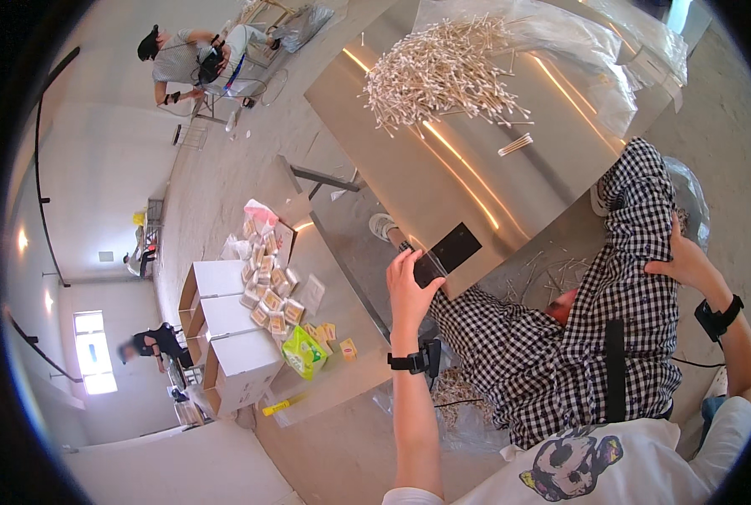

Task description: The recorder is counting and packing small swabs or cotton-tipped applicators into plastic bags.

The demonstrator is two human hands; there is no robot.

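My left hand [409, 286] grips a black phone [448, 253] that lies at the near corner of a shiny metal table [443, 168]. My right hand [685, 263] rests flat on my raised knee, which is clad in black-and-white checked trousers [577, 337]. Both wrists carry black bands. A big heap of cotton swabs [443, 67] lies at the far end of the table, partly on clear plastic sheeting [577, 42]. A small bundle of swabs [515, 145] lies apart on the bare metal.
Loose swabs litter the floor under the table [552, 273]. To the left stand white cardboard boxes [232, 353], several small packets [268, 286] and a green packet [303, 352]. Other people work at the far left [152, 343] and at the back [192, 57].
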